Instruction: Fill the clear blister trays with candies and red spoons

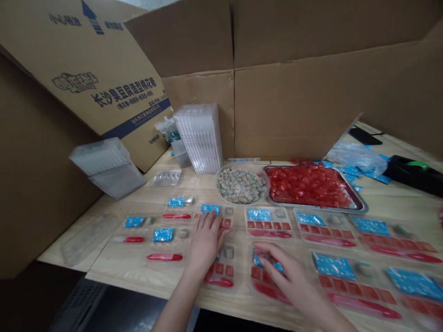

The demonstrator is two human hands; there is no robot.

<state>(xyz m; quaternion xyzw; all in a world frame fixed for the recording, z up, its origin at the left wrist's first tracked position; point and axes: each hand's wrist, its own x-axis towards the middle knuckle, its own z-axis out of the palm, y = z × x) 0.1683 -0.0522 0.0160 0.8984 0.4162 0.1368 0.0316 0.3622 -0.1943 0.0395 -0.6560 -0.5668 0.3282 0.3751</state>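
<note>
My left hand [204, 242] reaches over a clear blister tray in the back row, its fingers stretched out near the blue printed packet [211, 209] and red squares [226, 223]. My right hand [285, 265] hovers, slightly blurred, above a front-row tray with a blue packet [278, 266], red squares [256, 273] and a red pen-shaped tube [272, 292]. Its thumb and forefinger are curved and apart, with nothing visible between them; the other fingers are partly hidden. Below my left wrist lies another tray with red squares [229, 270] and a red tube [221, 281], partly covered.
Behind stand a round tub of small wrapped pieces [242, 184] and a metal tray [362, 205] heaped with red packets [308, 184]. Stacked clear trays [200, 138] and another leaning stack [110, 166] are at left. Cardboard [284, 106] walls the back. Filled trays [259, 214] extend right.
</note>
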